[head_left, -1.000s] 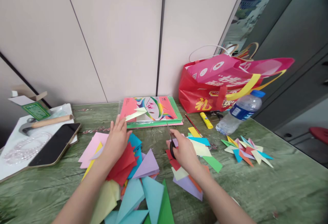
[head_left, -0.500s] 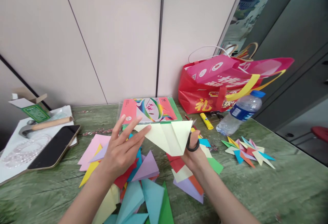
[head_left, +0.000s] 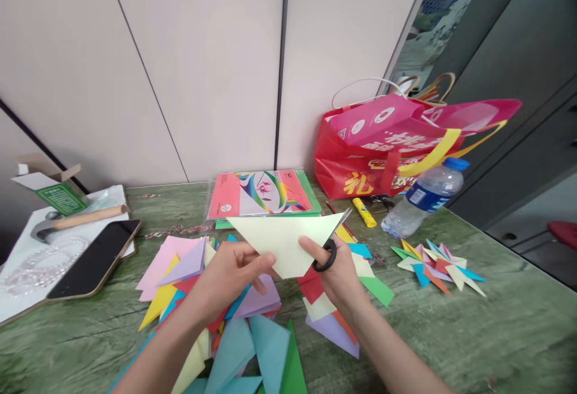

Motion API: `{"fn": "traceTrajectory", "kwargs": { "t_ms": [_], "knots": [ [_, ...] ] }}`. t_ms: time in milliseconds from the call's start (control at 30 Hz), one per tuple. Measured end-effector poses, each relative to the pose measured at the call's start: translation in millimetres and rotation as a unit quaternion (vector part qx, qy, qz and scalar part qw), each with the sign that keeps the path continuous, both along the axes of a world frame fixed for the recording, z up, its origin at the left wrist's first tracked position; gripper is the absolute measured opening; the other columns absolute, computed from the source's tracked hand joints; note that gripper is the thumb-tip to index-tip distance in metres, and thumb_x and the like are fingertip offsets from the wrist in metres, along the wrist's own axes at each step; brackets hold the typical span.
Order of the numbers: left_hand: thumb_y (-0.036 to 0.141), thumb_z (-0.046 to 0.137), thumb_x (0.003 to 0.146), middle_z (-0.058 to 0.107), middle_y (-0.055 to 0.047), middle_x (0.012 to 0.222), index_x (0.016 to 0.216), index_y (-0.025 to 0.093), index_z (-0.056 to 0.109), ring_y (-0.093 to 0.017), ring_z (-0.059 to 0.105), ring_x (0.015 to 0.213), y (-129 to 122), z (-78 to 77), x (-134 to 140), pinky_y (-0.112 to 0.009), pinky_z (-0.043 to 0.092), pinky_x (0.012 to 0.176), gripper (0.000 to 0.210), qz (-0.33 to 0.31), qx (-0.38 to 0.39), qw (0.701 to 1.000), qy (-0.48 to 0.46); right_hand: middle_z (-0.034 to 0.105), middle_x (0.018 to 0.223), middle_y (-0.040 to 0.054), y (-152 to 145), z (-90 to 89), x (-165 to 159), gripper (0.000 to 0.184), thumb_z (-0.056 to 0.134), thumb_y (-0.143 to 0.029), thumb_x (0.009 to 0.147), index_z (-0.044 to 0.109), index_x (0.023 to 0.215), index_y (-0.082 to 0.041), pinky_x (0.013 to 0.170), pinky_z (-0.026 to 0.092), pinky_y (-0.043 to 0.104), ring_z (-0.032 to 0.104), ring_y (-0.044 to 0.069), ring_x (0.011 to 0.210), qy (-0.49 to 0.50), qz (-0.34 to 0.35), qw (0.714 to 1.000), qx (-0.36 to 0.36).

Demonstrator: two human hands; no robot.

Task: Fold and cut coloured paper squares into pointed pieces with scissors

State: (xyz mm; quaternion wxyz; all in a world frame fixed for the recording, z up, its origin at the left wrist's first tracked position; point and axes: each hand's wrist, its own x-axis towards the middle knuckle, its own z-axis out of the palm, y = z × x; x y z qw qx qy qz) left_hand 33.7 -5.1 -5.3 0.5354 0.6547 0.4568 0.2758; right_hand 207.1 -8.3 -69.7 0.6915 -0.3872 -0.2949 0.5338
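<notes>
A pale cream sheet of folded paper [head_left: 282,236], wide along its top edge and narrower below, is held up between both hands. My left hand [head_left: 241,267] pinches its lower left side, thumb in front and fingers behind. At the right, my right hand [head_left: 338,264] presses its thumb on the paper's face. That same hand also has black-handled scissors [head_left: 332,255] hooked in it, their blades pointing up past the paper's right corner. Beneath the hands lie loose and folded coloured papers, including teal pieces [head_left: 270,346] and a purple one [head_left: 259,298].
A pack of coloured paper [head_left: 264,192] lies against the wall. Right of it are a red bag [head_left: 383,159], a yellow glue stick [head_left: 364,212], a water bottle [head_left: 424,198] and folded paper stars [head_left: 437,267]. A phone [head_left: 94,258] and a hammer [head_left: 85,218] lie left.
My left hand has gone from spread fingers at the upper left edge to a pinch on the lower left side. The paper now shows a plain face, and my right thumb lies over it.
</notes>
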Motion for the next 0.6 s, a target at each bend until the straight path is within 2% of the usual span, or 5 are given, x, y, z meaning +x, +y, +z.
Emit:
{"fn": "traceTrajectory", "kwargs": {
  "t_ms": [67,167,400,500,600],
  "knots": [
    [0.038,0.064,0.073,0.069,-0.005,0.049,0.049,0.014,0.068,-0.019,0.065,0.047,-0.4,-4.2,4.2,-0.025,0.051,0.052,0.033,0.063,-0.023,0.998,-0.005,0.072,0.086,0.0043,-1.5,0.1,-0.6,0.038,0.079,-0.028,0.060,0.064,0.093,-0.019,0.076,0.051,0.036,0.065,0.022,0.079,-0.040,0.008,0.999,0.014],
    [0.037,0.067,0.070,0.071,-0.004,0.054,0.052,0.014,0.068,-0.020,0.068,0.051,3.1,-7.0,2.8,-0.026,0.053,0.055,0.029,0.162,-0.049,0.980,-0.105,0.071,0.079,0.0023,-5.2,0.6,-1.0,0.037,0.077,-0.034,0.063,0.061,0.093,-0.019,0.069,0.049,0.030,0.063,0.017,0.070,-0.098,0.050,0.994,0.015],
    [0.033,0.075,0.063,0.069,-0.002,0.052,0.053,0.015,0.066,-0.020,0.068,0.054,11.1,-3.9,-10.7,-0.031,0.057,0.063,0.023,0.309,0.020,0.920,-0.241,0.064,0.066,-0.0025,-27.0,2.7,-16.4,0.039,0.081,-0.027,0.055,0.057,0.084,-0.019,0.053,0.041,0.022,0.055,0.011,0.056,-0.194,0.355,0.914,-0.026],
    [0.034,0.072,0.066,0.066,0.000,0.048,0.049,0.017,0.062,-0.020,0.066,0.054,10.8,-7.1,-10.2,-0.030,0.055,0.064,0.027,0.314,0.052,0.929,-0.190,0.061,0.067,-0.0025,-31.7,7.1,-23.9,0.036,0.080,-0.029,0.058,0.058,0.083,-0.017,0.054,0.040,0.022,0.053,0.011,0.058,-0.162,0.364,0.917,-0.023],
    [0.035,0.067,0.071,0.060,0.002,0.043,0.044,0.018,0.058,-0.017,0.063,0.053,6.6,-7.9,-5.1,-0.025,0.052,0.059,0.032,0.312,0.073,0.935,-0.149,0.059,0.062,-0.0047,-29.8,10.7,-26.3,0.032,0.076,-0.032,0.064,0.053,0.083,-0.019,0.052,0.038,0.021,0.052,0.010,0.056,-0.106,0.266,0.958,-0.008]
  ]
}}
